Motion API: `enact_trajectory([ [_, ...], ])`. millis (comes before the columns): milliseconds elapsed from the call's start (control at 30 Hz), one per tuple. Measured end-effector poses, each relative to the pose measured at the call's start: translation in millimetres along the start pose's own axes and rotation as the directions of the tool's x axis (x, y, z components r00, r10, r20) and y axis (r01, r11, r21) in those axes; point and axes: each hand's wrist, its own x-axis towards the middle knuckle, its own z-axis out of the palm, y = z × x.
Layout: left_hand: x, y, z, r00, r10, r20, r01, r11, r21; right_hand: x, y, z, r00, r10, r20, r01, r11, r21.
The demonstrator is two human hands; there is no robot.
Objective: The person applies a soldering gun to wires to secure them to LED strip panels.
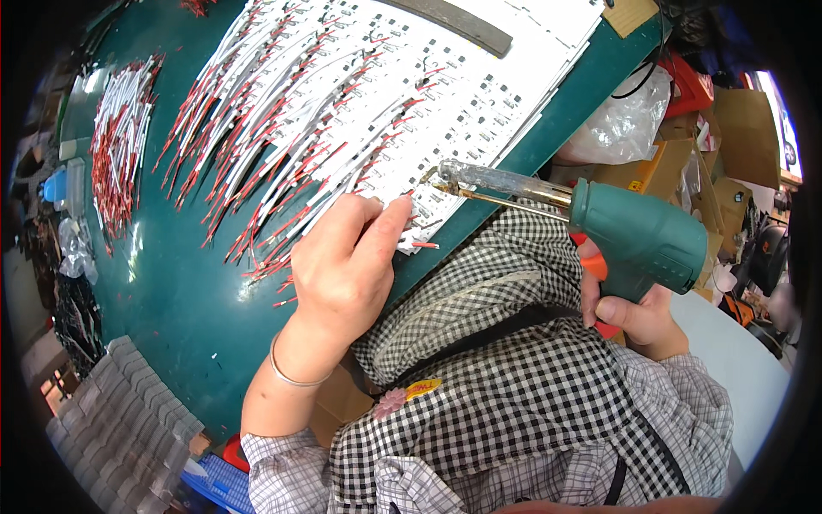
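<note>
My right hand grips the handle of a green soldering gun, its thumb and fingers wrapped around it near the orange trigger. The gun's metal barrel reaches left, and its tip rests at or just above a stack of white circuit board panels with small black parts. Close beside that tip, my left hand is closed in a pinch over the panel's near edge, at a wire whose held part is mostly hidden by the fingers. Rows of red and white wires fan out leftward from the panels.
A loose bundle of red and white wires lies on the green table. A dark flat bar lies across the panels. Stacked grey blocks stand at lower left. Cardboard boxes and a clear plastic bag are at right.
</note>
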Motion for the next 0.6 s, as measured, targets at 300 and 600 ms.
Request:
enact_trajectory([
  [300, 1.6, 3.8, -0.1, 0.999, -0.031, 0.015, 0.031, 1.000, 0.007, 4.5, 10.1, 16.0, 0.979, -0.013, -0.201, 0.019, 0.999, 0.031],
  [600, 2.0, 3.7, 0.6, 0.999, -0.028, 0.020, 0.028, 1.000, 0.008, 6.7, 8.1, 14.1, 0.986, 0.023, -0.165, -0.018, 0.999, 0.033],
])
